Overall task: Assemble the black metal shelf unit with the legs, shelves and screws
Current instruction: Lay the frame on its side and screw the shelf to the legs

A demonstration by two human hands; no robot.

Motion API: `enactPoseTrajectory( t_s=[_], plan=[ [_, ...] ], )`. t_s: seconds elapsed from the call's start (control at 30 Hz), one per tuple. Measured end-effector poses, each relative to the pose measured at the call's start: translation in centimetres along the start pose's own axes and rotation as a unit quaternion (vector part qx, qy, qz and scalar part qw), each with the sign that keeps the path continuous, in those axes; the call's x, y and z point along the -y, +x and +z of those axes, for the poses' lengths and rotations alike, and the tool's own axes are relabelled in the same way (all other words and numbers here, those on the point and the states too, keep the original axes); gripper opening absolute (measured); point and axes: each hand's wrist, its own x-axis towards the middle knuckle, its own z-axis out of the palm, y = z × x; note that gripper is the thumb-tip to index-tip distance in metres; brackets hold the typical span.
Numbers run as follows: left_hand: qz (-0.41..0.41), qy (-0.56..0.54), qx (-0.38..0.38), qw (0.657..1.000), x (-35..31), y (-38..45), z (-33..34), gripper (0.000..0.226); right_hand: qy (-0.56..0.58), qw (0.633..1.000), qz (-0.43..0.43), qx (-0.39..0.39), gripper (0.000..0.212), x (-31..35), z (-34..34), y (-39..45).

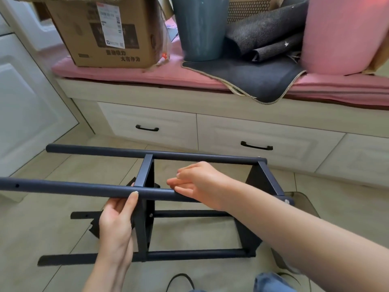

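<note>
The black metal shelf unit lies on its side on the tiled floor, its legs horizontal. The near upper leg [63, 186] and far upper leg [94, 150] are joined by a middle shelf [145, 169] and an end shelf [269, 178], both standing on edge. Two lower legs [189, 213] [189, 255] rest on the floor. My left hand [115, 224] grips the near upper leg at the middle shelf joint, thumb on its front. My right hand [197, 184] curls over the same leg just right of that shelf. A silver screw head [286, 200] shows at the leg's right end.
Behind the unit stands a white bench with two drawers [147, 127] and a pink cushion [126, 70]. On it are a cardboard box [105, 32], a grey bin [200, 28], dark mats [263, 39] and a pink roll [341, 34]. My knee [271, 283] is at the bottom edge.
</note>
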Motion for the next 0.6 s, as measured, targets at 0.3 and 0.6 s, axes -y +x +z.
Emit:
enactPoseTrajectory(
  t_s=[0.3, 0.6],
  plan=[
    [-0.02, -0.066, -0.012, 0.998, 1.5, -1.0, 2.2, 0.037, -0.029, 0.999, -0.022, 0.002, 0.025, -0.4, -4.1, -1.0],
    [-0.004, -0.071, -0.044, 0.997, 1.6, -0.5, 3.0, 0.035, -0.166, 0.976, -0.035, -0.133, 0.016, 1.2, -15.7, -7.4]
  ],
)
